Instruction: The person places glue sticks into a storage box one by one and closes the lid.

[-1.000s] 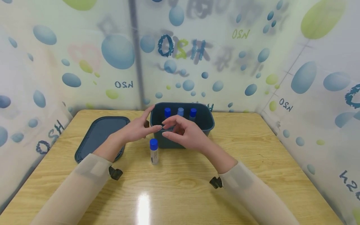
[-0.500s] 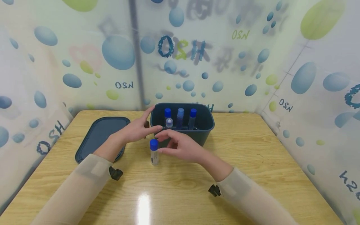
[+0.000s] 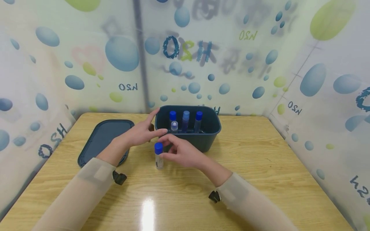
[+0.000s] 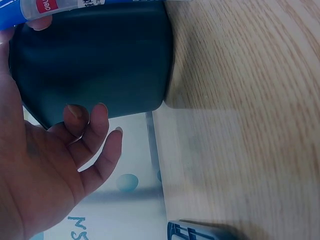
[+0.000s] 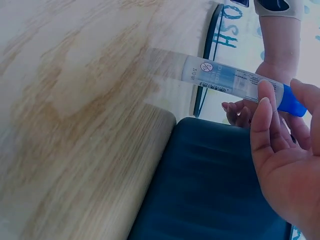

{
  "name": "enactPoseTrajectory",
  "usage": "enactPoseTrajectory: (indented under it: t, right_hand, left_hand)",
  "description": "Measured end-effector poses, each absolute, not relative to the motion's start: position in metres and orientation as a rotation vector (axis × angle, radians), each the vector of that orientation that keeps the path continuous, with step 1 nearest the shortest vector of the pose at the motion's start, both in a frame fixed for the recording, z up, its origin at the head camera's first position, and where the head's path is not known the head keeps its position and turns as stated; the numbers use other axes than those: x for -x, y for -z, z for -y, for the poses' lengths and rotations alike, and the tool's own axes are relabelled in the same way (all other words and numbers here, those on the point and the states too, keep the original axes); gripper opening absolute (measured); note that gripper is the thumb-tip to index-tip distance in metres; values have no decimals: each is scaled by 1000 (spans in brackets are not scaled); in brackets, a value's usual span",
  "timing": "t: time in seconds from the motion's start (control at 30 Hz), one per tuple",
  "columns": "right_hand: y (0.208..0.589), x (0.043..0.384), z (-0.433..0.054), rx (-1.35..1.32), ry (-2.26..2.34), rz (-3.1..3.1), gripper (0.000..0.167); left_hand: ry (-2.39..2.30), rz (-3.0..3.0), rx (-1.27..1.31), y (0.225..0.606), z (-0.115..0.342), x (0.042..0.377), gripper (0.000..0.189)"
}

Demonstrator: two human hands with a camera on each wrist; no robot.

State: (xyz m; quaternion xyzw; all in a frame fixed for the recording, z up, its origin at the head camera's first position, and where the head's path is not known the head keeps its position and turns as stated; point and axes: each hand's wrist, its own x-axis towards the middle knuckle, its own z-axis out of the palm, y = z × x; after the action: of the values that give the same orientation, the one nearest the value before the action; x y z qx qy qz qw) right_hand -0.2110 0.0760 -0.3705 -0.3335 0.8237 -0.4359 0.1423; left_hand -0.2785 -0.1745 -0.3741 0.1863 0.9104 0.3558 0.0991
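A clear glue bottle with a blue cap (image 3: 158, 148) stands upright on the table in front of the dark blue bin (image 3: 199, 142). My right hand (image 3: 183, 152) is right at it, the thumb tip by its label and the curved fingers behind. In the right wrist view the bottle (image 5: 225, 77) overlaps the fingers and thumb. My left hand (image 3: 138, 133) rests at the bin's left end, index finger along the rim and thumb at the front corner. Its other fingers (image 4: 102, 150) hang loosely curled beside the bin wall. Inside the bin stand several blue-capped bottles (image 3: 185, 122).
A dark blue lid (image 3: 105, 136) lies on the table to the left, partly under my left forearm. The wooden table (image 3: 179, 199) meets patterned curtains (image 3: 245, 80) behind and on both sides. My left forearm lies close to the glue bottle.
My right hand has come down from over the bin to beside the standing bottle, then slightly left toward it. The left hand and the bin have stayed in place.
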Motion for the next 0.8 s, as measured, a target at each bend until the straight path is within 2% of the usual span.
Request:
enactPoseTrajectory:
  t: [0.43, 0.8]
  right_hand:
    - [376, 212, -73, 943, 1292, -2348, 40]
    - [373, 208, -78, 1040, 1275, -2347, 37]
  left_hand:
    - [-1061, -2682, -546, 375, 175, 280, 109]
    - [-1056, -2689, -535, 374, 174, 279, 109]
